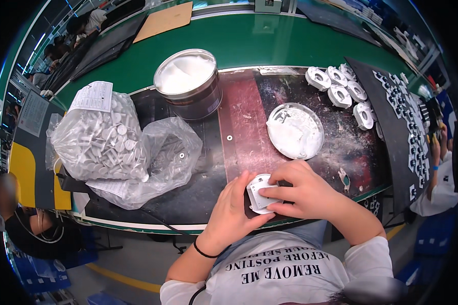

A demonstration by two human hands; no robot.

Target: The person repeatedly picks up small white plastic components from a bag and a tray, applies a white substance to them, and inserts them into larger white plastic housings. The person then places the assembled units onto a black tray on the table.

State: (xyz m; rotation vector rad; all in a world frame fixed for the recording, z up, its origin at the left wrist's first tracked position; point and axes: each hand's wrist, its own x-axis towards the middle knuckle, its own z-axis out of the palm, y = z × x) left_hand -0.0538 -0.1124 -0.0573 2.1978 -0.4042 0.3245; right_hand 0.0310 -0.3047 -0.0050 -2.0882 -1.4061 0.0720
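Observation:
Close to the near table edge, a small white housing (260,195) with a rounded rim and small holes sits between my hands. My left hand (232,207) grips it along its left side, the thumb under its near edge. From the right, my right hand (303,189) has its fingers bent and pressed onto the housing's face; whether a tiny part lies under those fingertips is hidden. Just beyond my hands lies a round shallow dish (318,122) smeared with white paste. Farther back stands a large metal can (193,104) holding more white paste.
A clear bag (99,145) of white disc-headed parts and an opened plastic bag (180,132) lie left. One small ring (229,138) rests mid-table. Several white housings (339,96) stand at right, beside a dark board (392,132) with small parts. Co-workers sit on both sides.

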